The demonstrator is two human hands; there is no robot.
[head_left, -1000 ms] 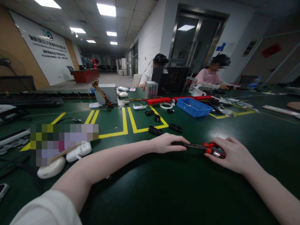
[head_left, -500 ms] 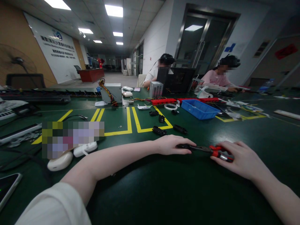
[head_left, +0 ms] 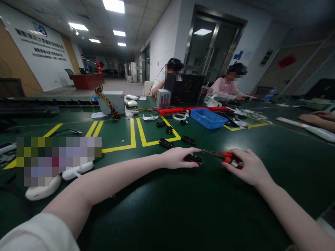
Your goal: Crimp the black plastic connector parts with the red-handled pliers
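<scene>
My left hand (head_left: pixel 176 157) reaches across from the left and grips a small black plastic part (head_left: pixel 193 159) low between thumb and fingers, just over the green table. Its index finger stretches out above the part. A pair of long-nose pliers (head_left: pixel 227 157) with red and black handles is in my right hand (head_left: pixel 248 165), its jaws pointing left. The pliers' tip lies close to my left index fingertip; whether they touch, I cannot tell. More black parts of similar look, one here (head_left: pixel 166 143) and another here (head_left: pixel 188 140), lie just beyond my left hand.
Farther off stand a blue bin (head_left: pixel 208 118), a red strip (head_left: pixel 171 111), a white ring (head_left: pixel 179 116) and a metal power supply box (head_left: pixel 112 103). A white power strip (head_left: pixel 78 170) lies left of my forearm. Two people sit opposite; another person's hands (head_left: pixel 316 118) rest at far right.
The view has swung to the right. The pliers' jaws, earlier at the black part, are now away from it, beside my left index finger, which has straightened. Another person's hands appear at right.
</scene>
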